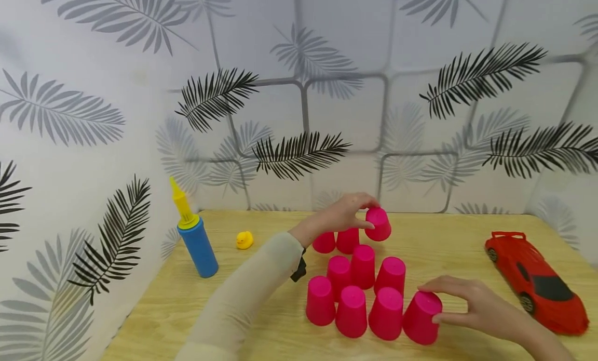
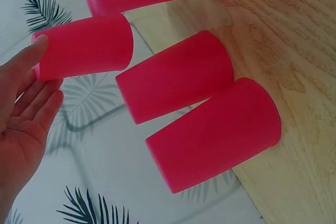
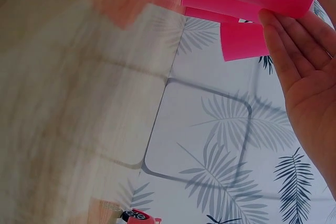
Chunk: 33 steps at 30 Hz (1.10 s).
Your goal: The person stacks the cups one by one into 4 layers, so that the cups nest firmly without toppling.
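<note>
My left hand (image 1: pixel 348 211) holds a pink cup (image 1: pixel 378 224) near its base, which faces up, at the back right of the cup group. In the left wrist view, thumb and fingers pinch the narrow end of that cup (image 2: pixel 86 45), with two more upside-down cups (image 2: pixel 176 77) beside it. My right hand (image 1: pixel 476 309) grips the rightmost cup (image 1: pixel 420 322) of the front row, thumb on its near side and fingers at its top. Several other cups stand upside down in rows, including a middle-row cup (image 1: pixel 363 267) and a front-row cup (image 1: pixel 351 311). My left forearm partly hides the back row.
On the wooden table (image 1: pixel 448 246), a red toy car (image 1: pixel 537 285) sits to the right, beyond my right hand. A blue hand pump (image 1: pixel 198 246) with a yellow nozzle stands at the left, near a small yellow rubber duck (image 1: pixel 244 240). A leaf-patterned wall covering (image 1: pixel 345 111) rises behind.
</note>
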### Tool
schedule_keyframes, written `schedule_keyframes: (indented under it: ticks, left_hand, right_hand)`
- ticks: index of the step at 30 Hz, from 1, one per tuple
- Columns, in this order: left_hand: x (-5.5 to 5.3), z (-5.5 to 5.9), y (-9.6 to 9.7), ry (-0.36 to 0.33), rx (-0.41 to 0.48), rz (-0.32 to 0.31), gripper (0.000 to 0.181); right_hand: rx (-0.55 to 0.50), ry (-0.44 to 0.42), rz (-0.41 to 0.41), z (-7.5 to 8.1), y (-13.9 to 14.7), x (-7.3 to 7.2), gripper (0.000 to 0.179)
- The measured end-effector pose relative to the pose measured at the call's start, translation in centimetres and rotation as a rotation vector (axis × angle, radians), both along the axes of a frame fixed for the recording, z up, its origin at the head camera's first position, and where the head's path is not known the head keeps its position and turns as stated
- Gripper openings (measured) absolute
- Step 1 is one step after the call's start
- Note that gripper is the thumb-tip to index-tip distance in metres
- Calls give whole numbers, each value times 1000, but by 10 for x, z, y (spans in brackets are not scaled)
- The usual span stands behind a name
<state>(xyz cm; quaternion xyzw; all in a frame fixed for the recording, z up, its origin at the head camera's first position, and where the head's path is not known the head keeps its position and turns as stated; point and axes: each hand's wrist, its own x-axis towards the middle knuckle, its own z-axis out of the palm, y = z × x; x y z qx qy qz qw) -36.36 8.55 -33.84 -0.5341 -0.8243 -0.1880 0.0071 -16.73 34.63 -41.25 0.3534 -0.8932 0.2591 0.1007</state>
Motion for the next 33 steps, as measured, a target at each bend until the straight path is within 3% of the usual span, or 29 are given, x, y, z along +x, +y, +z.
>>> schedule_keyframes:
  ticks: [13, 21, 25, 29, 33]
  left_hand:
    - [-9, -15, 12, 4, -108, 25, 48]
    - [-16, -28, 17, 47, -133, 7, 46]
    - [-19, -34, 17, 32, -142, 3, 46]
    - [-19, -36, 17, 22, -151, 14, 46]
    - [-20, -35, 18, 55, -168, 27, 47]
  right_hand:
    - [1, 16, 2, 3, -1, 3, 46]
    - [19, -24, -23, 2, 0, 3, 45]
    - [22, -47, -29, 3, 1, 3, 45]
    - [20, -39, -26, 3, 0, 3, 46]
    - [18, -7, -19, 2, 1, 3, 46]
